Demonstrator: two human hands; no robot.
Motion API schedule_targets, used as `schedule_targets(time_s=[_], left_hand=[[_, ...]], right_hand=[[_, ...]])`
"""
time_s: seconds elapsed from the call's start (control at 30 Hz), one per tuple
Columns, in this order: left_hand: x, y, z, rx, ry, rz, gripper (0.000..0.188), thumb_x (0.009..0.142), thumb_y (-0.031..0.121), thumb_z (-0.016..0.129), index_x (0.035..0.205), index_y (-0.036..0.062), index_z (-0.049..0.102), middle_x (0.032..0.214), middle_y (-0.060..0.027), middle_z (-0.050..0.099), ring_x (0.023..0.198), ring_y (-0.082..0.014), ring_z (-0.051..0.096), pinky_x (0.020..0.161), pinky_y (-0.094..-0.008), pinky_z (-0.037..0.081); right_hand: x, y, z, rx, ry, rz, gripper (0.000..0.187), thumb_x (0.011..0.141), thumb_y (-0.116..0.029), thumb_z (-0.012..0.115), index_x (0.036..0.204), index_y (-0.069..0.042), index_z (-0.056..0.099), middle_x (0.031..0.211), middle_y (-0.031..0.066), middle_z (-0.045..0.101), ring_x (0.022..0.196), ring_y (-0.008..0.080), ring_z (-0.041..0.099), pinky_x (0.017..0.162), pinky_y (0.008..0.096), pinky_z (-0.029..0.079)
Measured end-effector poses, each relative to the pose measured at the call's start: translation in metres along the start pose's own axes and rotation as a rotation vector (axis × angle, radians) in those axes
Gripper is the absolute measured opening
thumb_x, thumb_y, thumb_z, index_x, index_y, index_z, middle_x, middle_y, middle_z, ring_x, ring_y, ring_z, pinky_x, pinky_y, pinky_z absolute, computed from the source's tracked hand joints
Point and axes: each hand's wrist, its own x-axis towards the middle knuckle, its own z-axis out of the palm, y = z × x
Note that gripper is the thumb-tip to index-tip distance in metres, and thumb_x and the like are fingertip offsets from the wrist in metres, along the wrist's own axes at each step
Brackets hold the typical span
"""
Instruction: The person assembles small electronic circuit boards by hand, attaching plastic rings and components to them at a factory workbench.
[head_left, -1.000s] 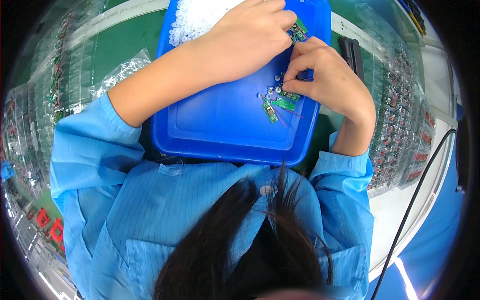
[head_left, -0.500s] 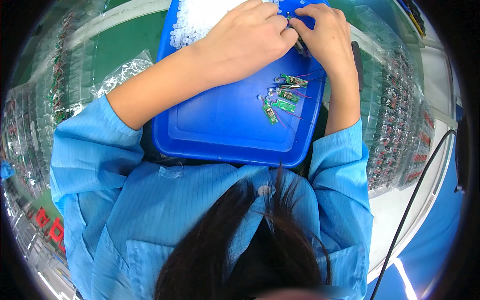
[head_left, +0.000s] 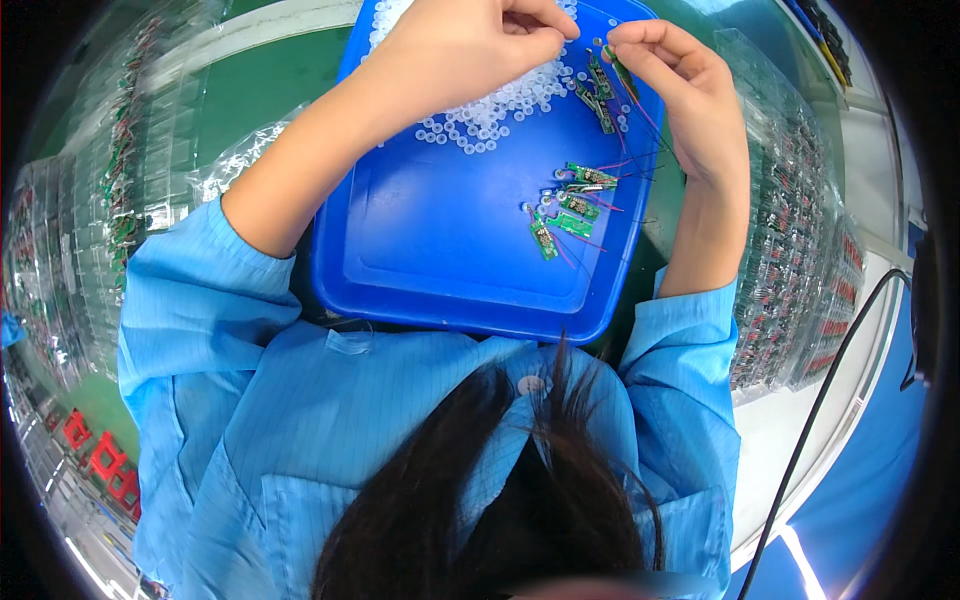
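My right hand (head_left: 695, 95) pinches a small green circuit board (head_left: 622, 72) with thin wires over the far right of a blue tray (head_left: 430, 230). Above a pile of small translucent white rings (head_left: 510, 105), my left hand (head_left: 470, 45) is closed, thumb and fingertips together; whatever they hold is too small to make out. Just beside the right hand lie a few wired boards (head_left: 598, 92). Nearer to me, on the tray's right side, rests another loose group of wired green boards (head_left: 577, 205), with little round pale parts at their ends.
Clear plastic trays of many small wired parts stand stacked on the right (head_left: 795, 240) and left (head_left: 60, 250). A crumpled clear bag (head_left: 235, 165) lies left of the blue tray. A black cable (head_left: 820, 400) curves along the right side.
My hands have moved apart, the left drawing back to the left and the right shifting right with a board in its fingers. More white rings and the far boards are uncovered.
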Motion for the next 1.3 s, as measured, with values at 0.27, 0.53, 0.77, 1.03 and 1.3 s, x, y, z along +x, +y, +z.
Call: schedule_targets(time_s=[0.27,0.53,0.77,1.03,1.3], left_hand=[[0.003,-0.031,0.003,-0.586,-0.191,-0.186,0.017,0.089,0.009,0.074,0.099,-0.0044,0.075,0.08,-0.006,0.071,0.067,-0.0079,0.06,0.06,-0.0206,0.047],[0.002,-0.041,0.008,-0.7,-0.134,-0.206,0.011,0.091,0.006,0.071,0.093,-0.004,0.074,0.079,-0.0046,0.07,0.066,-0.0052,0.059,0.059,-0.0189,0.046],[-0.012,-0.011,0.014,-0.278,0.005,-0.025,0.012,0.09,0.004,0.069,0.095,-0.0059,0.073,0.08,-0.0066,0.071,0.067,-0.0081,0.063,0.062,-0.0227,0.051],[-0.014,-0.014,0.017,0.031,0.066,0.285,0.013,0.091,0.002,0.066,0.099,-0.0057,0.073,0.087,-0.012,0.073,0.077,-0.0139,0.068,0.067,-0.0271,0.054],[0.001,-0.042,0.011,-0.951,-0.179,-0.174,0.021,0.092,0.003,0.071,0.112,-0.0045,0.071,0.101,-0.0116,0.073,0.089,-0.0144,0.069,0.082,-0.0252,0.055]], right_hand=[[-0.009,-0.034,0.038,0.408,0.065,0.369,0.005,0.082,-0.003,0.07,0.087,-0.002,0.068,0.082,0.0087,0.068,0.075,0.0177,0.064,0.073,0.0328,0.05],[-0.026,-0.045,0.061,-0.617,0.204,-0.002,0.024,0.085,-0.009,0.076,0.106,-0.001,0.07,0.094,0.0026,0.072,0.088,0.0098,0.065,0.078,0.0255,0.051],[-0.011,-0.006,0.029,0.176,-0.077,0.211,0.011,0.091,-0.01,0.067,0.09,0.0,0.07,0.085,0.003,0.068,0.083,0.0107,0.061,0.082,0.0249,0.047],[-0.016,-0.015,0.042,-0.458,0.206,-0.126,0.005,0.084,-0.009,0.072,0.085,-0.004,0.071,0.079,0.0012,0.068,0.079,0.0115,0.062,0.074,0.0282,0.05],[-0.021,-0.023,0.041,-0.42,0.262,-0.22,0.007,0.081,-0.009,0.074,0.085,-0.005,0.071,0.081,0.0023,0.069,0.085,0.0129,0.063,0.079,0.029,0.049]])
